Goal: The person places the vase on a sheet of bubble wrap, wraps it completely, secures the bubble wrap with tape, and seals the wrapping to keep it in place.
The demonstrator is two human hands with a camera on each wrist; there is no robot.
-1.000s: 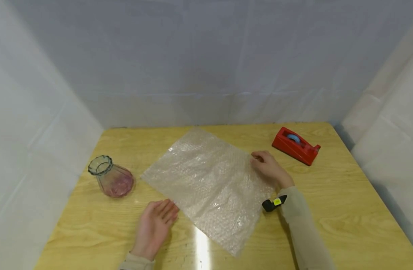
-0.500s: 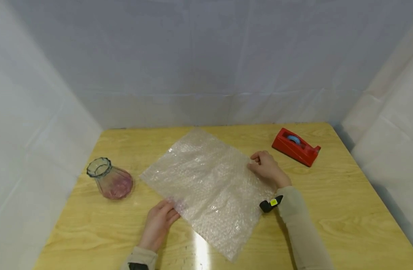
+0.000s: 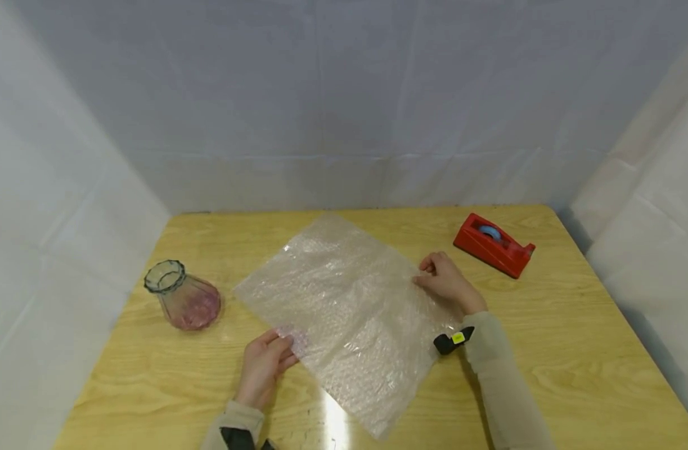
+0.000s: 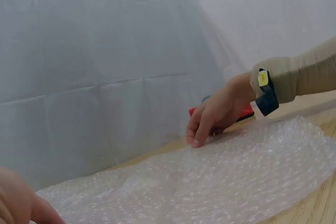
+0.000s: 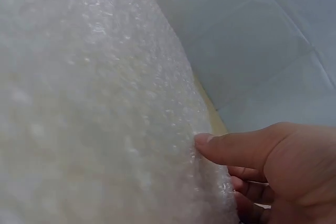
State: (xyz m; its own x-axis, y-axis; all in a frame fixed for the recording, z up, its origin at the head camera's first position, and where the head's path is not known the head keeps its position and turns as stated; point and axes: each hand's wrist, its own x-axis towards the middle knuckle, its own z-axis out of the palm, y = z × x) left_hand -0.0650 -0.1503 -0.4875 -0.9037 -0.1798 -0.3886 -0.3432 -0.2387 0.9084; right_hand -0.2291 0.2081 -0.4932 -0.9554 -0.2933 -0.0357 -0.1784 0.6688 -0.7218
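Note:
A see-through sheet of bubble wrap [image 3: 349,312] lies turned cornerwise at the middle of the table. Its near left edge is pinched by my left hand [image 3: 264,364], whose fingertips show pinkish through the plastic. Across from it, my right hand [image 3: 449,282] grips the far right edge. In the right wrist view the thumb [image 5: 231,148] presses on top of the sheet, with the other fingers partly hidden under it. Only a bit of my left hand [image 4: 21,200] appears in the left wrist view.
A ribbed glass vase [image 3: 189,300], clear at the mouth and pink at the base, lies tilted on the left of the wooden table [image 3: 568,362]. At the back right sits a red tape dispenser [image 3: 495,245] with a blue-cored roll. White sheeting [image 3: 344,112] hangs behind and at both sides.
My left hand has turned from palm-up beside the sheet to pinching its edge. The sheet's near corner has shifted slightly left and towards me. The right hand keeps nearly the same place.

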